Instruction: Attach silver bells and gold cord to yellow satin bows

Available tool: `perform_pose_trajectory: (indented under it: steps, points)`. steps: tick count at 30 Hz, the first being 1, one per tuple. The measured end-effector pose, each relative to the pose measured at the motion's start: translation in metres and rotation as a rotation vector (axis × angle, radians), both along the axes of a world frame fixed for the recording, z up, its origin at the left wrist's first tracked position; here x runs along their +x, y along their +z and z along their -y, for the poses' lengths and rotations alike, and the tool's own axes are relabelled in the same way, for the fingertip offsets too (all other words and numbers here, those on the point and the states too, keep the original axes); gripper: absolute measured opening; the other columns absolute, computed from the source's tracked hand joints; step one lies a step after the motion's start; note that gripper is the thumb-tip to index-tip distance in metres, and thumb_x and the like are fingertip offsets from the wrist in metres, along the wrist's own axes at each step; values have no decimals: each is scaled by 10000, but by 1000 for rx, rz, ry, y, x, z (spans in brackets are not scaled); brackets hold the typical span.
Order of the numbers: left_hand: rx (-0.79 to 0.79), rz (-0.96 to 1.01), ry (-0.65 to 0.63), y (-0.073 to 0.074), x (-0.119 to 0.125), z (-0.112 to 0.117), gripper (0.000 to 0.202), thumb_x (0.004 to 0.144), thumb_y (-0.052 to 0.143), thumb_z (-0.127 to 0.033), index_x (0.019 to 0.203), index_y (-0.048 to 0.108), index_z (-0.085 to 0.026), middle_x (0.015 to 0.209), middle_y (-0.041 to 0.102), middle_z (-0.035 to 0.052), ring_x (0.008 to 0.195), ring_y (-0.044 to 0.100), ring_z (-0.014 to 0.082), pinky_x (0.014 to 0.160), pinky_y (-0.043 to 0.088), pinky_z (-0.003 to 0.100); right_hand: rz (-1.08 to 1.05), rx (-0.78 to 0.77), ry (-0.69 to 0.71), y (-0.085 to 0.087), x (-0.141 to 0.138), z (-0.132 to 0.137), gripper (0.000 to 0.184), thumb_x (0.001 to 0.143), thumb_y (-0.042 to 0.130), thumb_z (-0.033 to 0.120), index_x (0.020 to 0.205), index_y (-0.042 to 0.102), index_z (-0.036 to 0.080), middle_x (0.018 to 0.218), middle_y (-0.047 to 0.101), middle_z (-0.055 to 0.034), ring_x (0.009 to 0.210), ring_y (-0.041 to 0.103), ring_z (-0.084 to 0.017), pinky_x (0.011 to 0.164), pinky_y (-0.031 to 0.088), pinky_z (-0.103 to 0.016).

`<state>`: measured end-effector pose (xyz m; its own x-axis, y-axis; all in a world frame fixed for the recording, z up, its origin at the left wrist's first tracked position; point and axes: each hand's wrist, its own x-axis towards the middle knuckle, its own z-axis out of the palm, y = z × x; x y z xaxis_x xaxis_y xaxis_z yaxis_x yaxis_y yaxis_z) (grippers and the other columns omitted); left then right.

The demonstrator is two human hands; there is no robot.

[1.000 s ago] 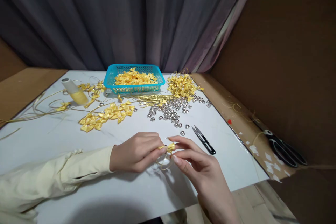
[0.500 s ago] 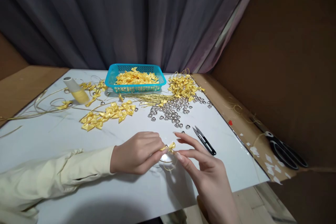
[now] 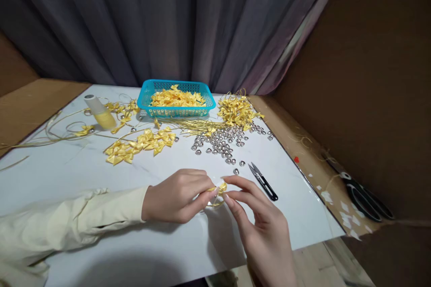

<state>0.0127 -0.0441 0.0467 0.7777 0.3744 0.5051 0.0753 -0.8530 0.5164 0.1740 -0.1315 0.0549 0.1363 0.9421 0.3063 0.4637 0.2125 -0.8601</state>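
Over the near part of the white table, a small yellow ribbon bow is pinched between both hands. My left hand is closed, its thumb and forefinger gripping the bow's left side. My right hand comes in from the right, with thumb and fingertips closed at the bow's right side. A thin gold cord loops below the bow; how it is fixed there is hidden by the fingertips. Just beyond my right hand lie black thread snips and a silver heart-shaped bead.
A blue basket of yellow bows stands at the back. Loose bows, gold cords, silver beads and corded bows lie before and beside it. A glue bottle leans left; black scissors lie right.
My right hand has shifted slightly left, its forefinger now curled down onto the bow. My left hand keeps its pinch. The cord loop hangs nearer the fingers.
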Motion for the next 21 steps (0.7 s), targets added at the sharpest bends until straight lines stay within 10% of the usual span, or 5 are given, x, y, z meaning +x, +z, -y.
perform_pose_trajectory:
  steps: [21]
  points:
    - [-225, -47, -84, 3, -2, -3, 257, 921, 363, -159, 682, 457, -164, 610, 472, -2, 558, 443, 112, 544, 352, 213, 60, 54, 63, 8, 8, 1, 173, 863, 544, 126, 863, 695, 211, 986, 689, -52, 891, 646, -147, 774, 506, -207]
